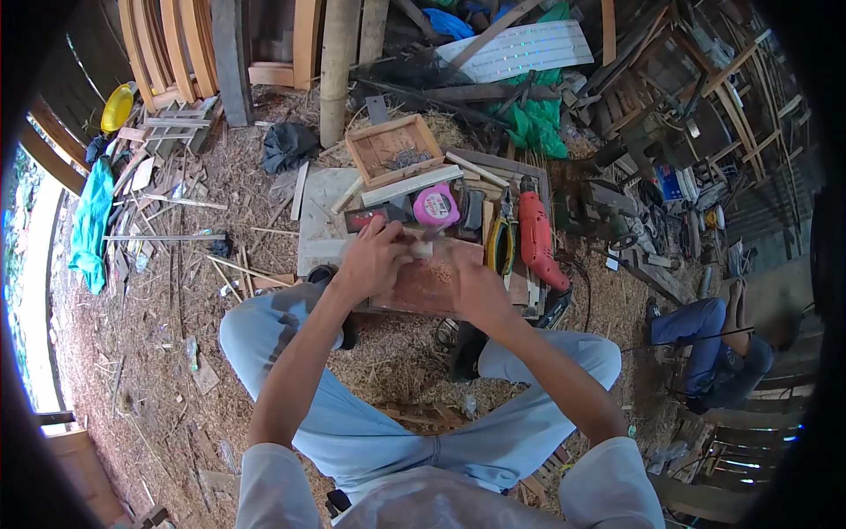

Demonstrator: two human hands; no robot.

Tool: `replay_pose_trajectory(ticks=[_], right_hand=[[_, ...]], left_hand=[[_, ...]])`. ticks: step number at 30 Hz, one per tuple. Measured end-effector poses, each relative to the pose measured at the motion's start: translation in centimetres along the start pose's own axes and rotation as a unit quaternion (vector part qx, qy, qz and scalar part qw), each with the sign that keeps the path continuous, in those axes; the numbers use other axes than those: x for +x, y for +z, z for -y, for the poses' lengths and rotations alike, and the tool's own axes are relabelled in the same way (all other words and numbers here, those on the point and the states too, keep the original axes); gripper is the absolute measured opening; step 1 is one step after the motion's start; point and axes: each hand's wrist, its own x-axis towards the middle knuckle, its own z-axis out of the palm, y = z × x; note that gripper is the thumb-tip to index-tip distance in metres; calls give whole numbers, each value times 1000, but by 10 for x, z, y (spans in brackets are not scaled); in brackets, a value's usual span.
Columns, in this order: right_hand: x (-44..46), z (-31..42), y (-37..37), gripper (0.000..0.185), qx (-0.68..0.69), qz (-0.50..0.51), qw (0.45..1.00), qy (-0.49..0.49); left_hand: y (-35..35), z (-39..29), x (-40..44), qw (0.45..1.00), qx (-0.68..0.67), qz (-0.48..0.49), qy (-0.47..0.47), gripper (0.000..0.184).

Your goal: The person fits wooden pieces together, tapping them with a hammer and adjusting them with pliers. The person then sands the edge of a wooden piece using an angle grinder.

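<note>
My left hand [374, 263] is closed at the left side of a reddish-brown board [410, 293], its fingers bent down against a small pale piece [423, 250]; how it grips is hard to see. My right hand [478, 284] is curled like a fist over the board's right side and somewhat blurred; whatever it holds is hidden. Sawdust [438, 269] lies on the board between both hands. Just beyond them sits a pink tape measure [436, 206]. Pliers with yellow handles [502, 242] and a red power drill [539, 234] lie right of my right hand.
An open wooden box [394, 152] with small metal pieces stands at the back of the low work surface [322, 204]. A bamboo post [335, 75] rises behind it. Wood shavings and offcuts cover the floor [176, 309]. Another person [723, 344] sits at the right.
</note>
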Motion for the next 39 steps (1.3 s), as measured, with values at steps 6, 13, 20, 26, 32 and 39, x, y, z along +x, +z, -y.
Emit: replay_pose_trajectory(ticks=[6, 13, 20, 26, 32, 39], right_hand=[[-1, 3, -4, 29, 15, -3, 1000, 5], [4, 4, -12, 29, 12, -15, 1000, 17], [1, -2, -3, 32, -51, 37, 998, 19], [4, -10, 2, 32, -42, 28, 998, 31], [-9, -12, -27, 30, 89, -80, 988, 94], [-18, 30, -63, 24, 496, -141, 847, 128]], left_hand=[[3, 3, 2, 1000, 8, -1, 4, 26], [1, 0, 3, 1000, 22, -10, 7, 29], [0, 0, 2, 1000, 9, 0, 1, 25], [-8, 0, 6, 1000, -2, 31, -7, 28], [-18, -4, 10, 998, -27, -43, 42, 39], [-70, -76, 31, 906, -402, -91, -94, 33]])
